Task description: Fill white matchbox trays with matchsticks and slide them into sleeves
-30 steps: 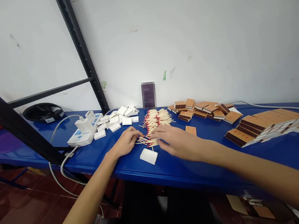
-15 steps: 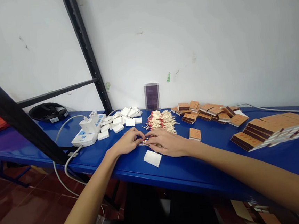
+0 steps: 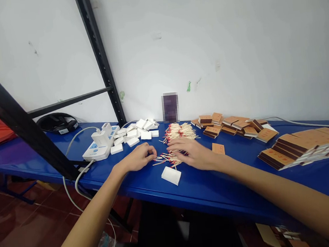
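My left hand point(image 3: 141, 157) is closed, thumb and fingers drawn together beside loose matches point(image 3: 165, 158) with red heads. Whatever its fingertips hold, if anything, is too small to make out. Over the matches lies my right hand point(image 3: 197, 155), its fingers stretched out and the thumb apart, partly covering them. Behind it rises a large heap of matches point(image 3: 180, 129). A white matchbox tray point(image 3: 171, 175) lies in front of both hands, near the table edge. One brown matchbox sleeve point(image 3: 218, 148) rests just beyond my right wrist.
White trays point(image 3: 132, 134) are piled at the back left, beside a power strip point(image 3: 97, 150). Brown matchboxes point(image 3: 233, 125) lie scattered at the back right, with a stacked block point(image 3: 304, 144) nearer. A black metal post point(image 3: 20, 117) stands at the left of the blue table point(image 3: 147, 186).
My hands have moved apart: the left slightly left, the right slightly right with its fingers lifting and spreading. More loose matches now show between them. The view has shifted slightly.
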`<state>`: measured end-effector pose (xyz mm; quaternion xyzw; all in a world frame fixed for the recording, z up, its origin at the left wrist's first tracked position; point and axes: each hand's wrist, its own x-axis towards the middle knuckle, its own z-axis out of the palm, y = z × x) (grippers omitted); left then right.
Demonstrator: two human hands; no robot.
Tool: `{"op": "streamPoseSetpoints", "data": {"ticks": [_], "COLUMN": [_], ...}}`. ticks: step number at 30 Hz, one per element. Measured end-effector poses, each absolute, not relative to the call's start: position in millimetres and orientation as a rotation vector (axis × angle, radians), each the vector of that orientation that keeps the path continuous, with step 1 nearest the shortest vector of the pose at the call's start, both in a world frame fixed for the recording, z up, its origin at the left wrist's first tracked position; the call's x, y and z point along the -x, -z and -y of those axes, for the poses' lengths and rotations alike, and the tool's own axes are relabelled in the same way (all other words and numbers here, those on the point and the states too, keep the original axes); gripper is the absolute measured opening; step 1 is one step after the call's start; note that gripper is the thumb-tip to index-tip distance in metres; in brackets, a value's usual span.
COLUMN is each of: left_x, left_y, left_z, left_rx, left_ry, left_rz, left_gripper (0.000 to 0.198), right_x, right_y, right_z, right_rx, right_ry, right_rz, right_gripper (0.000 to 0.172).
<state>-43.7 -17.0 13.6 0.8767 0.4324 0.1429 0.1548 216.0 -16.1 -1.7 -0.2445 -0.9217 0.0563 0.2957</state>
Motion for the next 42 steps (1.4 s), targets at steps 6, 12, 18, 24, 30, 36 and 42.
{"op": "streamPoseSetpoints", "data": {"ticks": [6, 12, 18, 24, 30, 36, 42], "left_x": [47, 37, 38, 37, 22, 19, 24], "left_y": [-10, -13, -17, -16, -7, -5, -11], "left_z": [34, 50, 58, 59, 51, 51, 62], "left_rx": [-2.428, -2.561, -2.646, -2.741, -2.906, -2.891, -2.798], "left_ry": [-0.617, -0.522, -0.347, -0.298, -0.368, -0.386, -0.359], "left_rz": [-1.251, -1.214, -1.251, -1.242, -1.165, -1.106, -1.1], "left_gripper": [0.017, 0.016, 0.017, 0.015, 0.019, 0.025, 0.022], "right_x": [-252, -246, -236, -225, -237, -271, -273], "right_y": [-8, 3, 5, 7, -1, -5, 4], "right_z": [21, 34, 30, 30, 33, 34, 38], "right_rx": [0.803, 0.907, 0.875, 0.818, 0.944, 1.223, 1.256], "right_ry": [-0.045, 0.043, 0.048, 0.021, 0.049, 0.056, -0.003], "right_rz": [2.442, 2.548, 2.583, 2.563, 2.476, 2.521, 2.525], "right_gripper": [0.024, 0.016, 0.017, 0.01, 0.011, 0.026, 0.039]}}
